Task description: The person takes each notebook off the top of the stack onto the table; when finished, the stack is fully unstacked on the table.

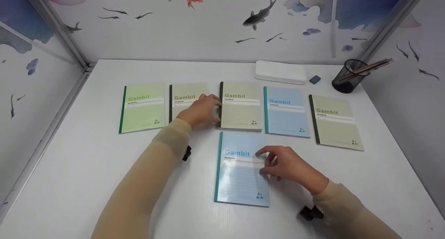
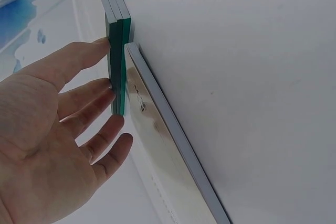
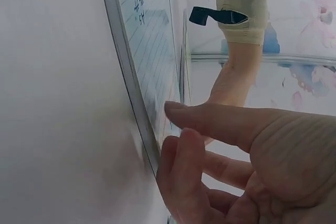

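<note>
In the head view, my left hand [image 1: 203, 110] reaches over a khaki notebook [image 1: 187, 87] to the spine of the middle khaki notebook [image 1: 241, 110]. Fingertips touch that dark spine in the left wrist view, where the middle notebook lies on another with a teal spine [image 2: 125, 66]. My right hand [image 1: 286, 162] is at the right edge of the nearest blue notebook [image 1: 240, 183], which lies flat. Its thumb [image 3: 210, 121] and index finger are spread over that edge; a firm grip is not visible. The cover partly reflects light.
Along the back row lie a green notebook [image 1: 144, 117], a second blue notebook [image 1: 286, 122] and a khaki notebook [image 1: 335, 124]. Behind them are a white case [image 1: 280, 72], a dark eraser [image 1: 315, 79] and a mesh pen cup [image 1: 344, 82] with pencils. Walls enclose the white table [image 1: 87, 183].
</note>
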{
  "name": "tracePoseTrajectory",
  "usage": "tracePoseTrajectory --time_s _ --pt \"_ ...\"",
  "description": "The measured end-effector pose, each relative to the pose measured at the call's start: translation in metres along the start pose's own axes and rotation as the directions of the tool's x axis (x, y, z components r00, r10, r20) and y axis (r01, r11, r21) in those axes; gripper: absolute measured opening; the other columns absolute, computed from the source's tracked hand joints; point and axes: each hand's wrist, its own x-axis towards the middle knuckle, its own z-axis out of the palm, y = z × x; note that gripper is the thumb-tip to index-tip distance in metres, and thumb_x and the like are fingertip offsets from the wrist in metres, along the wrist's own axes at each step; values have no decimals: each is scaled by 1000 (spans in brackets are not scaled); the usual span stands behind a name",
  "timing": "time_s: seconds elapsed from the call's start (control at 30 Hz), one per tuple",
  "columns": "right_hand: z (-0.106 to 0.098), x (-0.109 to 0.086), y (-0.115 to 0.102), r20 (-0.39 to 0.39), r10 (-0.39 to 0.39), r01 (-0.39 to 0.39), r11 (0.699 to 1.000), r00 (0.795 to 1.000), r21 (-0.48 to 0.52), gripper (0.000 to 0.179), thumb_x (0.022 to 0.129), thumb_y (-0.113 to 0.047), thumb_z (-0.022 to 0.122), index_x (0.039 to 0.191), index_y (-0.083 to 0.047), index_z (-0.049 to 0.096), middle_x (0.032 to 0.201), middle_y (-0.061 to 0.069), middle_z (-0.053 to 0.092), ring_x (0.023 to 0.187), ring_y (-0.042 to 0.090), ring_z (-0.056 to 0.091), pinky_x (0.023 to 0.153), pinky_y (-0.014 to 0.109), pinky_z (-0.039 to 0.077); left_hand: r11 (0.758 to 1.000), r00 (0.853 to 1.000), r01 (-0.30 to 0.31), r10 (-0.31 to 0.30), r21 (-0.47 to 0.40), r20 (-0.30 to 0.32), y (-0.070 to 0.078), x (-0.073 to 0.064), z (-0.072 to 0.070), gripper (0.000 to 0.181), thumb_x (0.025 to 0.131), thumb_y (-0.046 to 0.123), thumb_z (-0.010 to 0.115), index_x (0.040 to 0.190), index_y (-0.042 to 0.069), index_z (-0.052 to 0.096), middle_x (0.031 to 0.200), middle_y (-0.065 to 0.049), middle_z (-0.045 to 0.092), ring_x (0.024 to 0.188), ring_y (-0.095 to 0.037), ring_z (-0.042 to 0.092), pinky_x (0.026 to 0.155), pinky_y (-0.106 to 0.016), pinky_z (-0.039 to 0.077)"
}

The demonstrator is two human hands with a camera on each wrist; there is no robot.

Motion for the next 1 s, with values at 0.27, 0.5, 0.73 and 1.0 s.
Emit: tracePoseTrajectory --time_s 0.27,0.5,0.73,1.0 --pt "-21 33 3 -84 -23 30 996 996 80 34 92 -17 78 125 -12 71 100 11 69 73 22 67 61 33 61 1000 1000 7 -6 -29 4 0 1 3 66 91 25 79 151 16 52 154 0 43 141 -25 42 118 -45 40" --pt "-36 61 10 -169 2 22 990 986 140 30 96 -18 73 124 -9 70 104 14 69 75 22 69 63 33 63 1000 1000 -4 4 4 13 1 5 7 64 91 25 80 149 13 55 156 0 43 142 -26 41 118 -45 40" --pt "-51 90 12 -269 19 26 986 963 162 35 98 -20 70 130 -6 66 118 16 67 84 26 72 69 34 63 1000 1000 -3 2 21 22 -2 4 5 64 92 26 79 149 14 54 157 0 43 141 -27 39 119 -45 38" --pt "-67 119 4 -279 70 -25 986 958 163 43 100 -21 67 139 -6 60 126 17 64 93 27 74 78 35 64 1000 1000 3 -3 13 4 -1 4 0 64 90 26 80 148 14 55 155 0 44 140 -26 41 119 -46 39"
